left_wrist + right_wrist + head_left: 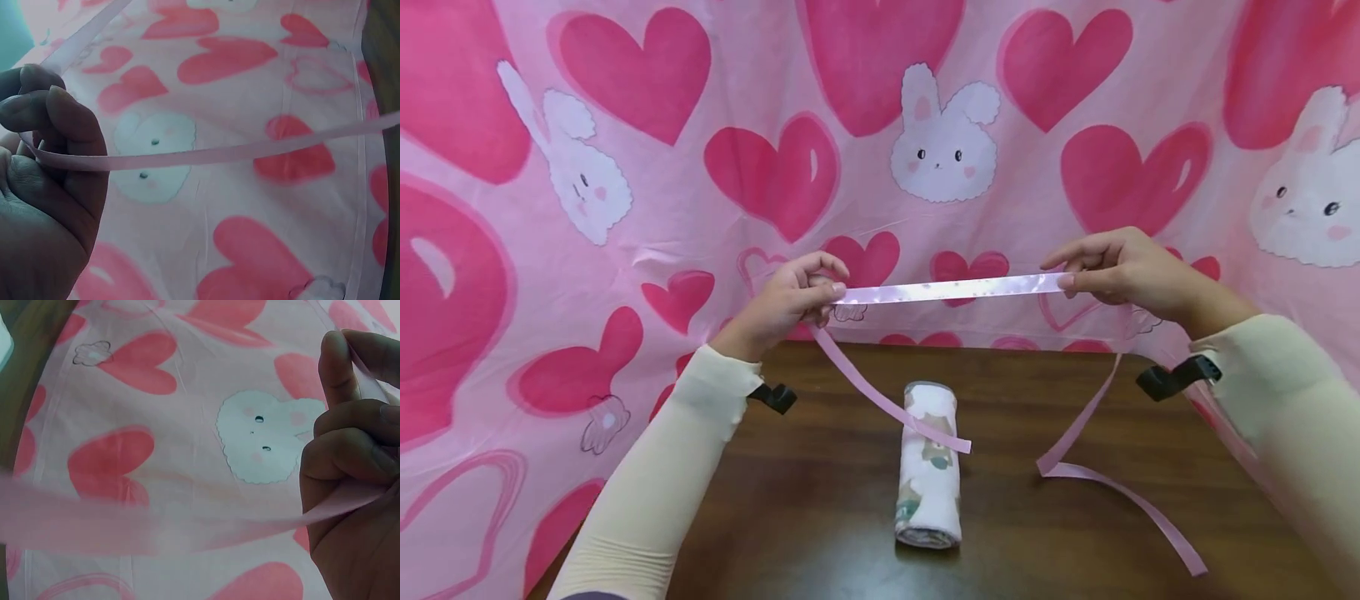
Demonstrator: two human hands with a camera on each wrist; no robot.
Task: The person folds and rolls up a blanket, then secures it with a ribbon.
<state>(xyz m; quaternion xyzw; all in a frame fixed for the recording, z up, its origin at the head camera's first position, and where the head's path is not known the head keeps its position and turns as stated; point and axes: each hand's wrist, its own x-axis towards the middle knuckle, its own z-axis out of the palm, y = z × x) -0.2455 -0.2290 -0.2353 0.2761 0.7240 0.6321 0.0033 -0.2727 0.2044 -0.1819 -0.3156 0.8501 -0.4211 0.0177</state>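
A pink satin ribbon (951,289) stretches nearly level between the two raised hands. My left hand (793,292) pinches it between thumb and fingers, and a loose tail hangs from there, its end crossing in front of a rolled towel (917,492). With thumb and fingertips my right hand (1131,271) pinches the other side; the longer tail drops to the table and lies there bent. White with brown and green prints, the towel rests on the table below the ribbon. In both wrist views curled fingers enclose part of the ribbon (206,155).
The dark brown wooden table (790,500) spans the lower part of the head view. Behind it and at both sides hangs a pink cloth (865,192) with hearts and rabbits. Black straps (772,397) stick out below both wrists.
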